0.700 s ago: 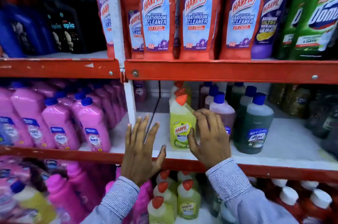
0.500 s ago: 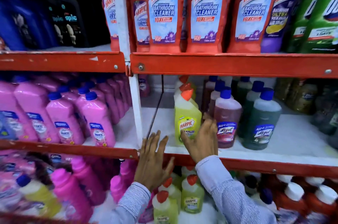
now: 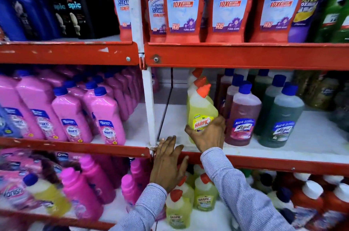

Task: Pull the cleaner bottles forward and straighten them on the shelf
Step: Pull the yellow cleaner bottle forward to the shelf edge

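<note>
A yellow Harpic bottle (image 3: 203,110) with an orange cap stands near the front of the white middle shelf (image 3: 311,142), with two more like it lined up behind. My right hand (image 3: 207,134) grips its lower half from the front and right. My left hand (image 3: 167,162) lies flat, fingers spread, against the red front edge of that shelf, just left of the bottle, holding nothing. Right of the yellow bottle stand a reddish Lizol bottle (image 3: 243,115) and a dark green Lizol bottle (image 3: 281,117), both blue-capped, with more rows behind them.
A white upright post (image 3: 149,106) splits the shelf; pink Shakti bottles (image 3: 105,117) fill the left bay. Red Harpic Bathroom Cleaner bottles (image 3: 183,4) line the shelf above. More yellow Harpic bottles (image 3: 178,210) and pink bottles stand on the shelf below. Bare white shelf lies left of the yellow bottle.
The yellow bottle has come forward toward the shelf edge in my right hand. My left hand dropped from the shelf surface to its red front edge. The reddish Lizol bottle now shows beside it.
</note>
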### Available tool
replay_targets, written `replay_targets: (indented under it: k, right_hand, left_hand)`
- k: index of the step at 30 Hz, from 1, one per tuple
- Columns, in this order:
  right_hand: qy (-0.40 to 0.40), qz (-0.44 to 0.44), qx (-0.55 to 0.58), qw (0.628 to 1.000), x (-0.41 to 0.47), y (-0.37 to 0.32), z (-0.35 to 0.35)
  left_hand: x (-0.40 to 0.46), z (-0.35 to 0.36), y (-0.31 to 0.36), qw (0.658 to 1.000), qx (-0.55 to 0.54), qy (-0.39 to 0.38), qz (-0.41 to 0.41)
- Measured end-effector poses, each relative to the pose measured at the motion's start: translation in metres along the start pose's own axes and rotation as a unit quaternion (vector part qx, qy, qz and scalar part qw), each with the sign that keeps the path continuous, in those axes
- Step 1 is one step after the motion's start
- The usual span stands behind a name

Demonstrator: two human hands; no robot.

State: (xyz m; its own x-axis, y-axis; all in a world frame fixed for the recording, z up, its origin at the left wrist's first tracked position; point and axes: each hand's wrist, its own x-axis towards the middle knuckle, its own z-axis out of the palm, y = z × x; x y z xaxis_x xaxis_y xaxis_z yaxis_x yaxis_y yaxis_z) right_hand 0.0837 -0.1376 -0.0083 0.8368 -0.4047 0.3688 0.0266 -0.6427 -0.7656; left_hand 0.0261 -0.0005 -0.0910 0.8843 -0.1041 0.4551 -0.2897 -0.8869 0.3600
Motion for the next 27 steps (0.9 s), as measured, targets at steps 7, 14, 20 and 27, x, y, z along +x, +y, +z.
replay_targets:
  k: [7,14,20,27]
  right_hand:
    - [-0.003,-0.014,-0.015,1.000,-0.017,0.004,-0.011]
    - [-0.015,-0.022,-0.016,1.000,-0.029,0.007,-0.018]
    - [-0.018,-0.031,-0.022,0.999,-0.033,0.010,-0.021]
    - [0.005,-0.087,0.089,0.992,-0.037,0.047,-0.041]
  left_hand:
    - [0.000,0.000,-0.001,1.000,0.005,0.006,0.000]
    - [-0.002,0.003,0.001,1.000,0.015,0.011,-0.011]
    - [-0.003,0.005,0.004,0.999,0.027,0.015,-0.022]
    - [-0.003,0.008,0.011,0.998,0.030,0.043,-0.037]
